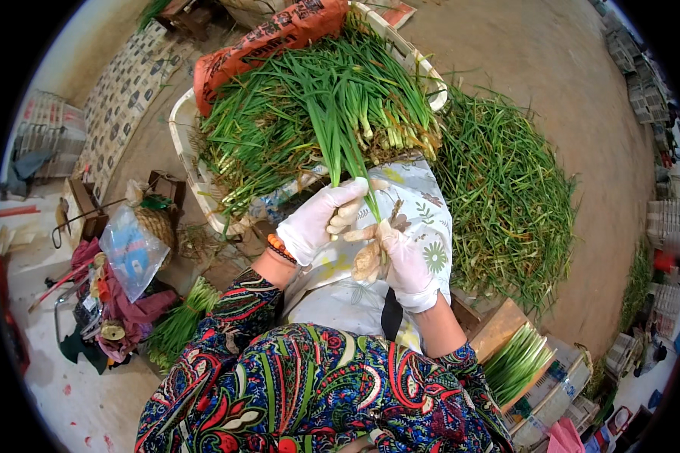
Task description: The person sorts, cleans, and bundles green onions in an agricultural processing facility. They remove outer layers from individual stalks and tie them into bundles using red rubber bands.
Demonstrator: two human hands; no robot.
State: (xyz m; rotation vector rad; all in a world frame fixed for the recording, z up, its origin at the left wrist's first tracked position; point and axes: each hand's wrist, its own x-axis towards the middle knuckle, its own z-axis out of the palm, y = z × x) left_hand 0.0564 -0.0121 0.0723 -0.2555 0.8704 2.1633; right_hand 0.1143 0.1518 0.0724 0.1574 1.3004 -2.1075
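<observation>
My left hand, in a thin pale glove, is closed on a few green onions, their long leaves reaching over the crate. Beside it my right hand, gloved too, pinches the lower stem of another green onion. A dry brownish strip sticks up by its fingers. Both hands are close together above my lap, which a pale leaf-patterned apron covers. Just ahead stands a white plastic crate heaped with green onions. Fingers partly hide the lower stem ends.
An orange-red bag lies over the crate's far side. Right of it spreads a big pile of green leaves on the floor. Sorted bundles lie at left and lower right. A clear plastic bag and cloths crowd the left.
</observation>
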